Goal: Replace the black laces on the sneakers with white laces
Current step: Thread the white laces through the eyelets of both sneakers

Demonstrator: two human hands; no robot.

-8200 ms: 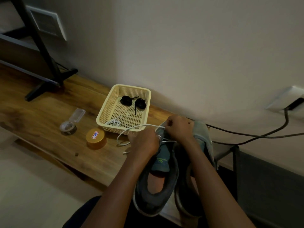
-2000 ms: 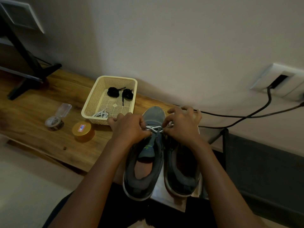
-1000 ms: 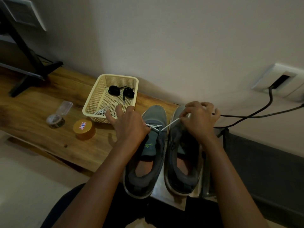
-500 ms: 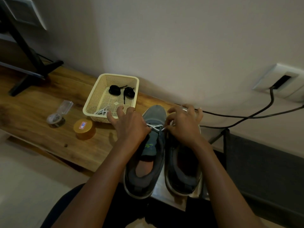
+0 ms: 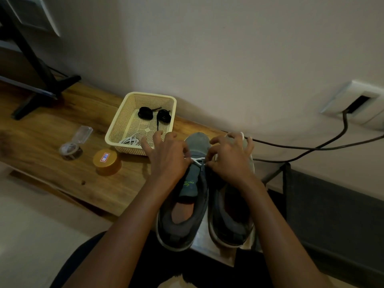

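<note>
Two grey sneakers stand side by side at the wooden bench's near end, the left sneaker (image 5: 182,206) and the right sneaker (image 5: 230,217). A white lace (image 5: 197,160) crosses the lowest eyelets of the left sneaker. My left hand (image 5: 166,157) pinches the lace at the shoe's left side. At the shoe's right side my right hand (image 5: 230,159) pinches the other end of it. A cream basket (image 5: 122,123) holds two rolled black laces (image 5: 154,114) and a coiled white lace (image 5: 129,140).
A gold round tin (image 5: 106,161) and a small clear container (image 5: 71,145) sit on the wooden bench (image 5: 52,163) left of the basket. A black stand (image 5: 41,80) is at far left. Black cables (image 5: 311,146) run from a wall socket (image 5: 357,104) behind the shoes.
A second ago my right hand was pulling the lace up and to the right. It has come back down to the eyelets, and both hands now work close together at the left sneaker.
</note>
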